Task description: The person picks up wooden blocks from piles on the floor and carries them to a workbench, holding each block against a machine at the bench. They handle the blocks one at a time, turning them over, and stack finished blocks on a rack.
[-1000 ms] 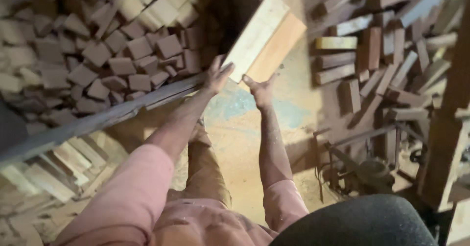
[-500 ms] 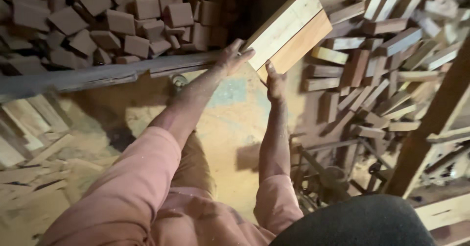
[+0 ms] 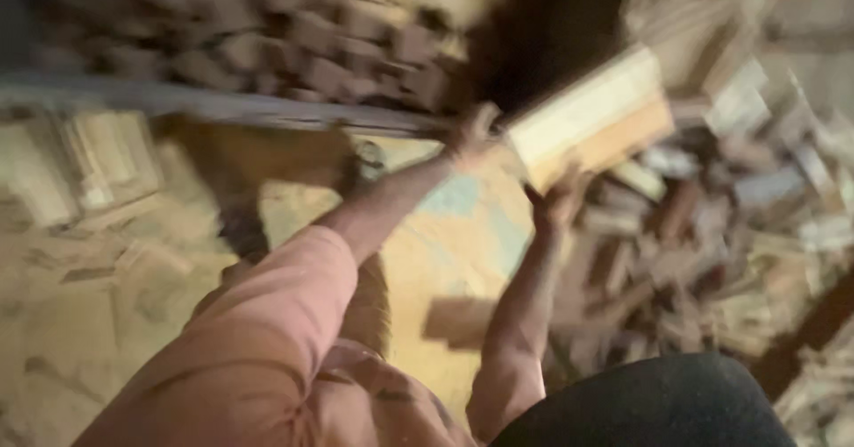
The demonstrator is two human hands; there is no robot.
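Both hands hold one wooden block, a pale rectangular piece with a darker orange-brown lower face. Left hand grips its near left end, fingers curled over the edge; right hand supports it from beneath, palm up. Grip is closed on both sides, though motion blur hides the individual fingers.

Change noted: against the views of a second and half a second ago, the block has tilted from steeply upright toward level and now sits further right, above the edge of the scattered offcuts. The view has also swung, so the whole frame is smeared. I judge the block is being carried across toward the right-hand heap, not yet released.

Pose: both arms reach forward and away from my body, left arm in a pink sleeve extended nearly straight, right forearm bare and angled upward. The block is held in the air, clear of the sawdust-covered floor.

Surroundings: a stack of dark brown blocks lies upper left behind a grey rail. Pale planks lie at left.
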